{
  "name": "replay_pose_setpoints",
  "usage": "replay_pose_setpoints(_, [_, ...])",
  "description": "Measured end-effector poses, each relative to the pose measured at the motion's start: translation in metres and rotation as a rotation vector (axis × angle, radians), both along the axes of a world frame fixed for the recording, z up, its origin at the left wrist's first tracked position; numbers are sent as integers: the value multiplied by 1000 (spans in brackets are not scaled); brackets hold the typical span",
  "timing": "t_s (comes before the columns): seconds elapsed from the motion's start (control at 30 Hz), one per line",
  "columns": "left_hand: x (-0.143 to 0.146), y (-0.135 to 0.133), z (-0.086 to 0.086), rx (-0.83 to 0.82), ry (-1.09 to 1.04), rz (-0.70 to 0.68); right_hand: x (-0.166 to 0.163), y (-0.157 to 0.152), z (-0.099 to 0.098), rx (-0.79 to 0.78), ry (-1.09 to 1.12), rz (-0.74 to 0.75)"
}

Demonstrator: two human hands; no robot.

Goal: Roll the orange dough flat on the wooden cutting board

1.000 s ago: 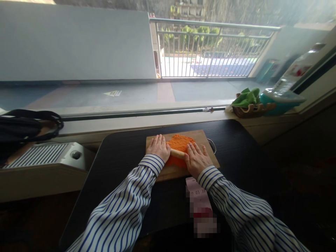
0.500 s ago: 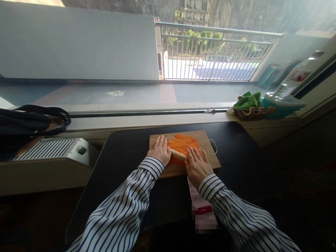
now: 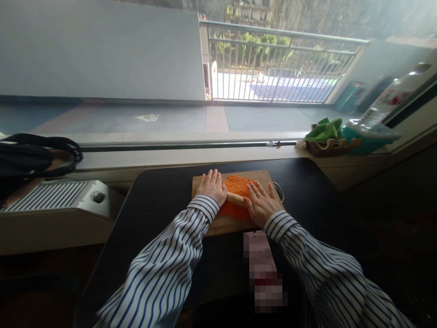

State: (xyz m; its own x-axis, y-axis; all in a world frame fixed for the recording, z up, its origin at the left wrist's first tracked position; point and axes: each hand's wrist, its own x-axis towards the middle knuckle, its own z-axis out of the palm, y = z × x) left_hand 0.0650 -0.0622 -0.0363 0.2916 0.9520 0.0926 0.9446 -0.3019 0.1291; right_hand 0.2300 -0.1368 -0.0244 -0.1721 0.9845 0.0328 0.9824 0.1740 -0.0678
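A wooden rolling pin (image 3: 235,199) lies across a flattened orange sheet of what looks like dough (image 3: 236,183). My left hand (image 3: 211,187) rests flat over the pin's left end, fingers stretched forward. Over the right end lies my right hand (image 3: 262,202), its fingers also straight and slightly spread. Both palms press on the pin without wrapping round it, and they hide its ends. Beneath the dough is a wooden cutting board (image 3: 221,226) with a metal ring handle (image 3: 280,191) on its right side.
The board lies on a dark table (image 3: 164,200). A pink phone-like screen (image 3: 261,255), partly blurred out, lies in front of the board. Along the windowsill (image 3: 191,157) stand a basket with a green cloth (image 3: 326,131) and a teal container (image 3: 372,136). A black bag (image 3: 27,155) is at left.
Both hands and the rolling pin have shifted slightly forward and right over the dough. More orange shows on the near side of the pin, and more of the pink screen is uncovered.
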Motion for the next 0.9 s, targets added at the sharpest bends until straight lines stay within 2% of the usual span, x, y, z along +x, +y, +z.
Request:
replay_pose_setpoints(0.13, [-2, 0, 0, -8, 7, -18, -3, -4, -1, -4, 15, -7])
replay_pose_setpoints(0.5, [-18, -26, -1, 44, -37, -53, -18, -36, -15, 148, 27, 28])
replay_pose_setpoints(0.9, [-31, -41, -2, 85, -44, -99, -28, -54, -15, 207, 18, 91])
